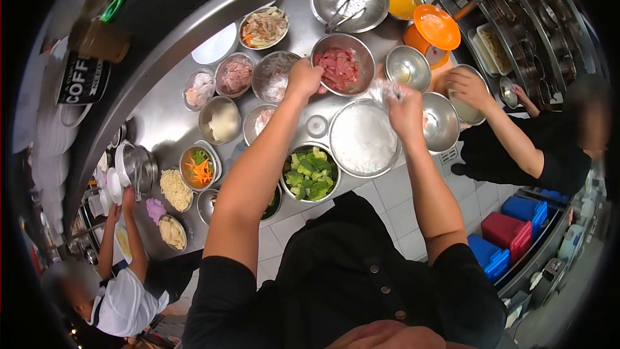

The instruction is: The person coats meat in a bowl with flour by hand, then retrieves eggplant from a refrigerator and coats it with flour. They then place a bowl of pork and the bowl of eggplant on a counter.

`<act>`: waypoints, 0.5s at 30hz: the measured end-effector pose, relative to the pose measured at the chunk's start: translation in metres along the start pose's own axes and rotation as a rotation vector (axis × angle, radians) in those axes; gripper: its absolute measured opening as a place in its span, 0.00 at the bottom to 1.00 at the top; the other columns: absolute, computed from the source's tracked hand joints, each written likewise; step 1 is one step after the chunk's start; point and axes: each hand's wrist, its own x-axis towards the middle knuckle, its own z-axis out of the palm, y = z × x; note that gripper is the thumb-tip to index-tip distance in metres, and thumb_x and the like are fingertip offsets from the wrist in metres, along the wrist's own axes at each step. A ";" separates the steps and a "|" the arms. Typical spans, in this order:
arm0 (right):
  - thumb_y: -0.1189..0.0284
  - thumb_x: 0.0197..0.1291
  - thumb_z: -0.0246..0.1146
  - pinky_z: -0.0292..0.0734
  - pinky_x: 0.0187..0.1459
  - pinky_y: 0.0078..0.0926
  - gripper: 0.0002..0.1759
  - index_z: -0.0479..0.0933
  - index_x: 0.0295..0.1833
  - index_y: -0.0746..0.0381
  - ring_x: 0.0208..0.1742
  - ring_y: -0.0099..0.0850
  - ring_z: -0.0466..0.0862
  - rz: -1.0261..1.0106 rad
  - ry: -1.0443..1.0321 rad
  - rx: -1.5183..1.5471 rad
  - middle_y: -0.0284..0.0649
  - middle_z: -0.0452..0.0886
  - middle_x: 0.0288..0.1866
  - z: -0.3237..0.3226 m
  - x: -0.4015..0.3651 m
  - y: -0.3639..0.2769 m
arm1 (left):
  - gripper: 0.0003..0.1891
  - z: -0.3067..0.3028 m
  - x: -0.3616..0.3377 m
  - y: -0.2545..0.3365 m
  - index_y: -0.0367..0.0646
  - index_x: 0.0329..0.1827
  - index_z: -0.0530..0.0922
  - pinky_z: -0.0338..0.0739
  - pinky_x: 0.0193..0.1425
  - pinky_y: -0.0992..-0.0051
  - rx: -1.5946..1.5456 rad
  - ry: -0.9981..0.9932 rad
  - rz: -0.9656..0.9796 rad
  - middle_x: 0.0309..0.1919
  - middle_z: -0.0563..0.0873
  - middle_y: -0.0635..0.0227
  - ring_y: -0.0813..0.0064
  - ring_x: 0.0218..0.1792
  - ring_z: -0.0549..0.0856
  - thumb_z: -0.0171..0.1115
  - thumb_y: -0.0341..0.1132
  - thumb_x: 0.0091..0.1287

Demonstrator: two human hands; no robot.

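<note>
My left hand point(305, 81) grips the rim of a steel bowl point(363, 53) that holds sliced raw red meat point(338, 68). My right hand point(405, 105) is closed on a piece of crumpled clear plastic film point(385, 92), just right of that bowl. Under my right hand sits a wide round pan of white powder point(363, 137). Closer to me stands a bowl of broccoli point(310, 173). Left of my left hand is a bowl with something whitish point(274, 77) in it.
Several bowls of meat, noodles point(175, 189) and vegetables crowd the steel counter point(165, 116). A colander with tongs point(347, 1) and an orange container point(436, 27) stand at the back. One co-worker point(516, 136) reaches into a bowl at right; another point(123, 297) handles dishes at left.
</note>
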 end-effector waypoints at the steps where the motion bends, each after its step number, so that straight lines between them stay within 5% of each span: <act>1: 0.83 0.56 0.64 0.83 0.54 0.36 0.20 0.87 0.55 0.61 0.49 0.49 0.89 -0.169 0.040 0.015 0.54 0.89 0.47 0.013 0.020 0.007 | 0.08 -0.007 -0.017 0.010 0.30 0.41 0.76 0.80 0.19 0.71 0.018 -0.013 0.033 0.30 0.85 0.54 0.67 0.19 0.86 0.60 0.29 0.70; 4: 0.75 0.54 0.70 0.81 0.59 0.43 0.31 0.80 0.67 0.52 0.62 0.48 0.83 -0.445 0.050 -0.278 0.56 0.82 0.62 0.057 0.052 -0.032 | 0.06 -0.021 -0.063 0.038 0.37 0.36 0.72 0.76 0.17 0.73 0.006 -0.016 0.103 0.26 0.82 0.61 0.71 0.17 0.83 0.60 0.28 0.70; 5: 0.70 0.52 0.73 0.80 0.60 0.49 0.34 0.79 0.68 0.51 0.64 0.53 0.80 -0.376 0.002 -0.552 0.56 0.79 0.61 0.066 0.048 -0.055 | 0.06 -0.023 -0.073 0.040 0.36 0.37 0.72 0.76 0.17 0.73 -0.052 -0.033 0.135 0.26 0.82 0.60 0.71 0.17 0.83 0.60 0.27 0.70; 9: 0.71 0.50 0.74 0.80 0.59 0.49 0.28 0.81 0.61 0.55 0.57 0.59 0.82 -0.352 -0.194 -0.752 0.57 0.81 0.56 0.105 0.071 -0.061 | 0.05 -0.035 -0.083 0.024 0.34 0.38 0.72 0.78 0.17 0.70 -0.124 0.076 0.127 0.27 0.82 0.59 0.69 0.18 0.84 0.59 0.26 0.68; 12: 0.72 0.50 0.74 0.81 0.56 0.48 0.26 0.81 0.58 0.59 0.54 0.59 0.84 -0.496 -0.319 -0.626 0.59 0.81 0.56 0.101 0.083 -0.064 | 0.06 -0.051 -0.090 0.021 0.35 0.34 0.71 0.78 0.17 0.68 -0.173 0.166 0.102 0.27 0.82 0.57 0.68 0.18 0.85 0.60 0.25 0.67; 15: 0.75 0.49 0.74 0.81 0.54 0.51 0.24 0.80 0.55 0.63 0.54 0.59 0.84 -0.599 -0.133 -0.543 0.61 0.83 0.52 0.096 0.052 -0.070 | 0.03 -0.070 -0.108 0.030 0.36 0.41 0.72 0.79 0.17 0.73 -0.186 0.128 0.152 0.28 0.81 0.62 0.71 0.17 0.82 0.58 0.25 0.68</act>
